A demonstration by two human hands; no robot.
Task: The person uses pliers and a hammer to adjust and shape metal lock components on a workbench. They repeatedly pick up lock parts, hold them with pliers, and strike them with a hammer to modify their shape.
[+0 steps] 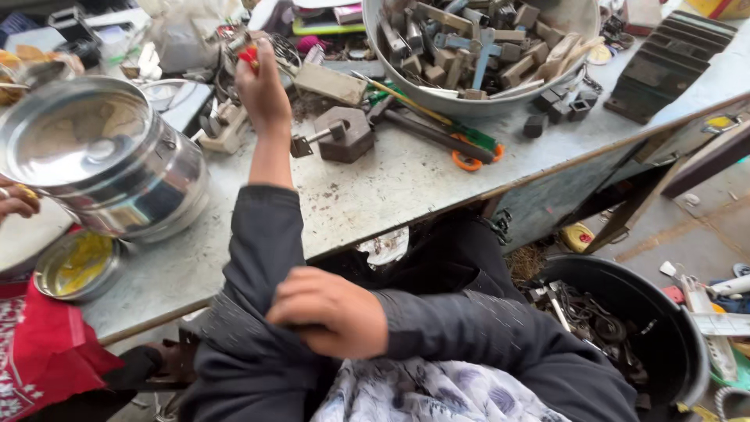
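My left hand (262,90) reaches out over the worktable (375,187) and is closed around a small red object (249,55), whose shape is mostly hidden by the fingers. My right hand (332,310) is low in the view, near my body. It pinches the dark grey sleeve (258,250) of my left arm near the elbow. A grey metal block with a bolt through it (344,134) lies just right of my left forearm.
A large steel pot with a lid (101,156) and a small steel dish (74,266) stand at the left, where another person's hand (16,199) shows. A metal bowl of parts (476,101) is at the back. A black bucket of scrap (680,344) sits on the floor at the right.
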